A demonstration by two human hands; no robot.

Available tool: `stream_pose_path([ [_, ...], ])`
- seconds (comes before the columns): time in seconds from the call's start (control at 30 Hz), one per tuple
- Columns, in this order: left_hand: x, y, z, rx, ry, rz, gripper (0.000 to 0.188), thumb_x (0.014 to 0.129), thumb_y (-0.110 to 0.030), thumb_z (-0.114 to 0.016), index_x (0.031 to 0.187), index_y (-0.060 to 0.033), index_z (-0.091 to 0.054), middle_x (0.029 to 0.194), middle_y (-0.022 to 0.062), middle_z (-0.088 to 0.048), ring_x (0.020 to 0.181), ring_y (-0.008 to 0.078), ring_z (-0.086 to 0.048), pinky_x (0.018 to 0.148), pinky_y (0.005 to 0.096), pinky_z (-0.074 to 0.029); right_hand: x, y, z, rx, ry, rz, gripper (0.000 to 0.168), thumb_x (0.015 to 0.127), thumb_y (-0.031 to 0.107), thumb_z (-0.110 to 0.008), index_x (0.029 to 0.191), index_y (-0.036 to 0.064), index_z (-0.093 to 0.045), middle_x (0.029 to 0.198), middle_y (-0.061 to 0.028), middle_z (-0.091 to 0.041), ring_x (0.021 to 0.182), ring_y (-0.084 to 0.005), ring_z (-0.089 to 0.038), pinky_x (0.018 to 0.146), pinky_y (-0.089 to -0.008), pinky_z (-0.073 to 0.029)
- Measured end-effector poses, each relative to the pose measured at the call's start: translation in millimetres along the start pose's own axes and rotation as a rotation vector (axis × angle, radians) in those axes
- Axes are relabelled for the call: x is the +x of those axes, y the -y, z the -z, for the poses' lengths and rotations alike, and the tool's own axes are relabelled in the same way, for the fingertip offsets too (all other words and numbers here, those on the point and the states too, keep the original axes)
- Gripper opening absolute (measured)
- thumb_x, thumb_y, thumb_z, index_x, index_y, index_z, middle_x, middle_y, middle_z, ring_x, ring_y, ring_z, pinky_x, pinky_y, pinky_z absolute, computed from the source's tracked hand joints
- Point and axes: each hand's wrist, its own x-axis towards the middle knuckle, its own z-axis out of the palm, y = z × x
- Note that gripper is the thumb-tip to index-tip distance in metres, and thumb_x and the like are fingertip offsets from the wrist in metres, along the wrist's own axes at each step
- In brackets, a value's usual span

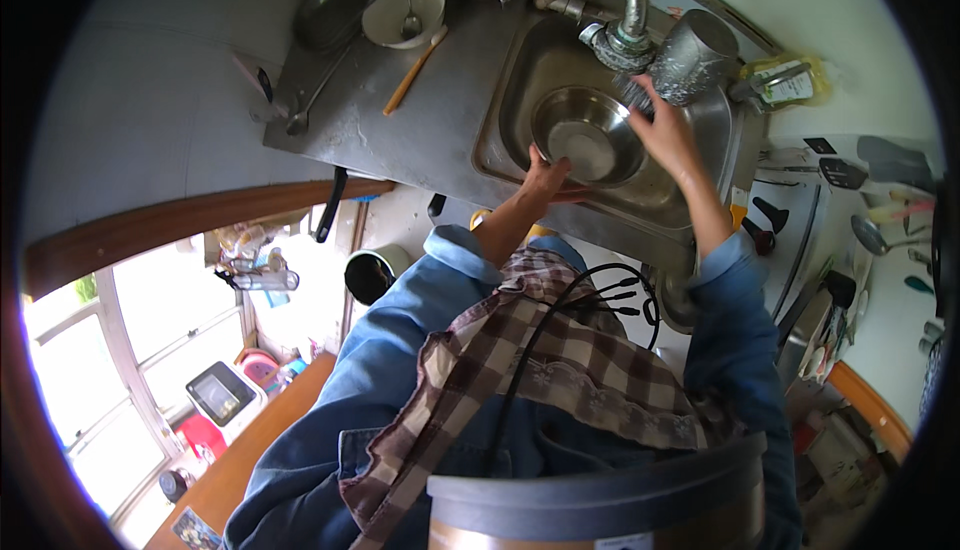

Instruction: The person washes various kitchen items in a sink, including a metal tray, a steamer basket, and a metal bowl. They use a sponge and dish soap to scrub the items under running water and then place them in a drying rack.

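Observation:
My left hand [549, 175] grips the near left rim of a metal bowl [589, 137], which is tilted over the stainless steel sink [517, 70]. Its thumb lies on the rim and its fingers pass underneath. My right hand [660, 126] is raised above the bowl's right side, under the faucet [634, 32], with its fingers bent in splashing water; whether it holds anything is unclear. Just beyond it, a metal cylindrical container [694, 55] stands tilted beside the faucet, wet with droplets.
On the counter [450, 122] left of the sink lie a wooden-handled utensil [414, 74] and a long metal spoon [298, 122]. A white bowl [424, 14] holds a spoon. A yellow soap bottle [795, 83] stands right of the sink, near hanging utensils [840, 173]. A black cable [536, 332] hangs before me.

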Motion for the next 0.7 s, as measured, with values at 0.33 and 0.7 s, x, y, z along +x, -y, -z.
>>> stream_pose_path([
  [0.33,-18,-3,64,0.092,0.106,-0.332,0.069,0.087,-0.023,-0.050,0.134,-0.0151,-0.001,0.117,0.0163,-0.042,0.084,0.0346,-0.057,0.064,0.0457,-0.056,-66,95,-60,-0.183,0.043,0.110,0.060,0.075,0.016,-0.063,0.127,0.006,-0.037,0.111,-0.0168,-0.051,0.104,-0.0312,-0.049,0.087,-0.0396,-0.039],
  [0.7,-48,12,108,0.150,0.353,-0.302,0.060,0.082,-0.023,-0.054,0.129,-0.0222,-0.018,0.110,0.0208,-0.049,0.074,0.0365,-0.062,0.058,0.0410,-0.056,-126,197,242,-0.040,-1.195,0.032,0.019,0.082,-0.005,-0.042,0.087,0.001,-0.059,0.089,-0.0078,-0.062,0.076,-0.0135,-0.058,0.071,-0.0260,-0.046],
])
